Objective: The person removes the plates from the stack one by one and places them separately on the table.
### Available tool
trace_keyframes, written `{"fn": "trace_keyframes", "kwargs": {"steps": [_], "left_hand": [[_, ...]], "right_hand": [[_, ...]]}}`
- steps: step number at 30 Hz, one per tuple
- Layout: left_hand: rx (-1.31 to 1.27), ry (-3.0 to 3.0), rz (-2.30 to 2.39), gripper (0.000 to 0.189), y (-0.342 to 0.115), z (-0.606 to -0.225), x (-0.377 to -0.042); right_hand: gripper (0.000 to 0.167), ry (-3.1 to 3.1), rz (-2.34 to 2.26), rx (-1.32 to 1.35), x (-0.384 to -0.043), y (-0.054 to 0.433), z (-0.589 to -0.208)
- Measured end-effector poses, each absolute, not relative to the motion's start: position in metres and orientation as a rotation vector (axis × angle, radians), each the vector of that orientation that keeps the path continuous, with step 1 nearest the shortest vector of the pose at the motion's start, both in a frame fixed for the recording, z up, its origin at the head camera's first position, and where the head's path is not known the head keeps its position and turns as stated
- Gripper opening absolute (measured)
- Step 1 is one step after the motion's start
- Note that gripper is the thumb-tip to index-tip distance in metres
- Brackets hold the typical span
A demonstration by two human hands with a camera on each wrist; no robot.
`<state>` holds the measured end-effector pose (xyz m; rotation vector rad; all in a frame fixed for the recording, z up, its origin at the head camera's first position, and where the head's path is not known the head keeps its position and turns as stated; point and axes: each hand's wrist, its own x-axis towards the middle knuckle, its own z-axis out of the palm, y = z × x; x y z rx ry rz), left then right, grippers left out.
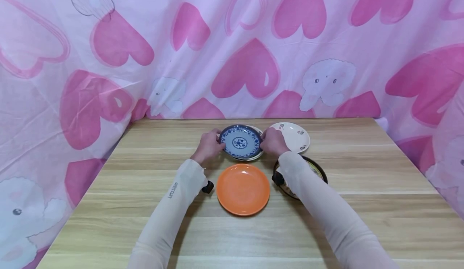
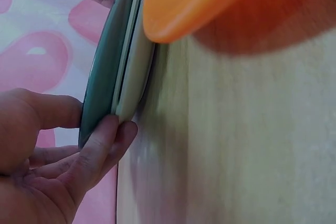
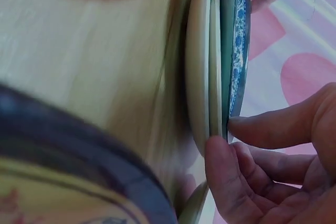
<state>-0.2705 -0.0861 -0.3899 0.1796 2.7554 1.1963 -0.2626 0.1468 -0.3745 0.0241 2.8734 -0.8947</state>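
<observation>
A blue-and-white patterned plate [image 1: 240, 142] with a dark blue rim tops a small stack near the back of the table. Pale plates [image 3: 198, 72] lie beneath it, mostly hidden by it in the head view. My left hand [image 1: 209, 145] pinches the blue plate's left rim, thumb above and fingers against the edge below. On the opposite rim, my right hand [image 1: 274, 142] pinches the same plate, its fingertips beside the pale plates' edges. The wrist views show the blue plate's greenish underside close against the pale plates.
Nearer me lies an orange plate [image 1: 243, 189]. A white plate with small dark motifs [image 1: 295, 137] is behind my right hand. Under my right forearm is a dark-rimmed plate [image 1: 321, 171], partly covered. A pink heart-patterned cloth [image 1: 246, 69] hangs behind the wooden table [image 1: 145, 172].
</observation>
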Motion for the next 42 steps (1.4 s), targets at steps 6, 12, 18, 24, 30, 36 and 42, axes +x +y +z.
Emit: {"fn": "trace_keyframes", "kwargs": {"steps": [6, 12, 18, 24, 30, 36, 42], "left_hand": [[0.231, 2.753, 1.198, 0.05, -0.09, -0.392, -0.27], [0.181, 2.665, 1.254, 0.041, -0.095, -0.394, -0.269], [0.185, 2.706, 1.248, 0.039, -0.099, -0.396, -0.269], [0.19, 2.723, 1.278, 0.038, -0.102, -0.394, -0.267], [0.145, 2.671, 1.351, 0.04, -0.104, -0.391, -0.266], [0.105, 2.636, 1.41, 0.039, -0.108, -0.389, -0.266], [0.113, 2.68, 1.453, 0.039, -0.116, -0.393, -0.266]], "right_hand": [[0.037, 2.881, -0.881, -0.006, -0.262, 0.15, -0.375], [0.039, 2.839, -0.916, 0.039, -0.263, 0.149, -0.378], [0.038, 2.838, -0.906, 0.056, -0.265, 0.147, -0.38], [0.042, 2.834, -0.877, 0.038, -0.267, 0.148, -0.383], [0.044, 2.845, -0.855, 0.022, -0.267, 0.148, -0.383], [0.045, 2.835, -0.87, 0.045, -0.266, 0.148, -0.381], [0.046, 2.851, -0.874, 0.028, -0.266, 0.149, -0.38]]}}
